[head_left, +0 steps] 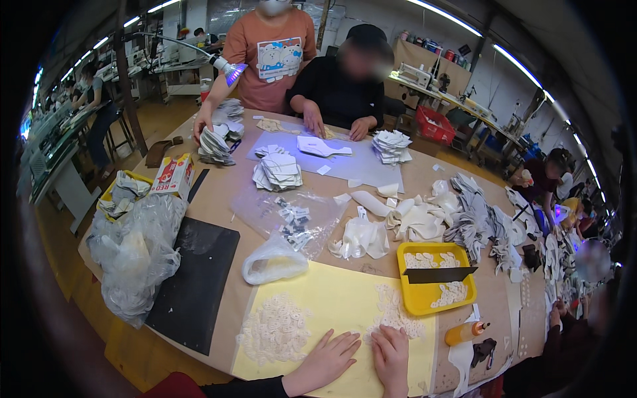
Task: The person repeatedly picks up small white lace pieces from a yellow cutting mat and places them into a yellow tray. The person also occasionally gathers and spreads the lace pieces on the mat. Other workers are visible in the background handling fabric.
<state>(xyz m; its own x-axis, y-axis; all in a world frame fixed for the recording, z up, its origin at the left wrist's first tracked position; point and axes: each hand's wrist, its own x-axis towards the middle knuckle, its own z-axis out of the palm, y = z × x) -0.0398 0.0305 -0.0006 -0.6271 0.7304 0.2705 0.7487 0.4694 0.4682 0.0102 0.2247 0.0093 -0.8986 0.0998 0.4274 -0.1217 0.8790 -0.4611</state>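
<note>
Left hand: The person's left hand (325,363) lies palm down on a yellow sheet (338,292), fingers loosely spread, tips toward the other hand.
Right hand: The right hand (390,356) rests just beside it, fingers bent at the lower edge of a heap; whether it pinches a piece cannot be told.
Small pale pieces: They lie on the sheet in two heaps, a broad left heap (273,328) and a looser right heap (393,306).
Yellow tray: Above the right hand, a yellow tray (419,310) holds more such pieces on both sides of a black strip (438,275) laid across it.
Right of the sheet: An orange bottle (462,333) stands tilted in view near a dark cloth (484,351).
Left of the sheet: A clear plastic bag (136,259) bulges beside a black board (199,278).
Across the table: A co-worker in an orange shirt (272,60) grips a grey stack (215,146); another, in a dark cap (367,35), works under a lamp (232,71).
</note>
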